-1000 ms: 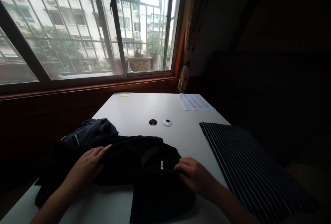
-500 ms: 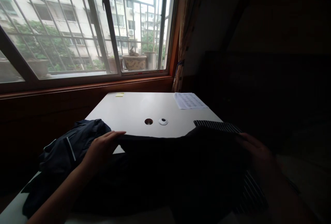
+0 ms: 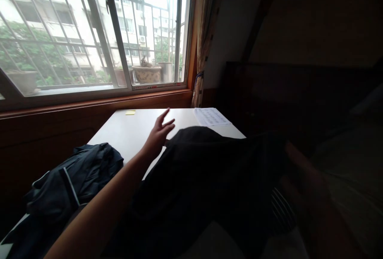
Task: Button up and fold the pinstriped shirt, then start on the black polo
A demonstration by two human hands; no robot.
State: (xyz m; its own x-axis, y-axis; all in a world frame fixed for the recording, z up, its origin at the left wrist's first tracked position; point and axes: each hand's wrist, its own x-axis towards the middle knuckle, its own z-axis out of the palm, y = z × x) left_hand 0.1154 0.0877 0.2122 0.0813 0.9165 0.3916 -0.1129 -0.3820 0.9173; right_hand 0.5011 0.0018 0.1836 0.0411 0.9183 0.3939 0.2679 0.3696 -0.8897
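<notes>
A large black garment (image 3: pixel 209 171) is spread in front of me, raised above the white table; its exact kind is lost in the dark. My left hand (image 3: pixel 157 135) is beside its upper left edge, fingers spread and the thumb at the cloth. At the garment's right side, my right hand (image 3: pixel 302 167) grips the fabric, though deep shadow hides most of the fingers. Striped cloth (image 3: pixel 283 211) shows below, near the right hand. Left of my left forearm lies a crumpled navy garment (image 3: pixel 86 171) with a white-edged stripe.
The white table (image 3: pixel 116 131) reaches toward a barred window (image 3: pixel 143 36). Printed sheets (image 3: pixel 212 116) lie at its far right and a yellow note (image 3: pixel 130 112) at its far left. A tied curtain (image 3: pixel 199 87) hangs beside the window.
My left hand has moved right and farther forward, its fingers going from pinching the black garment's edge to spread. The garment's left part has shifted right and up, covering the table's round hole.
</notes>
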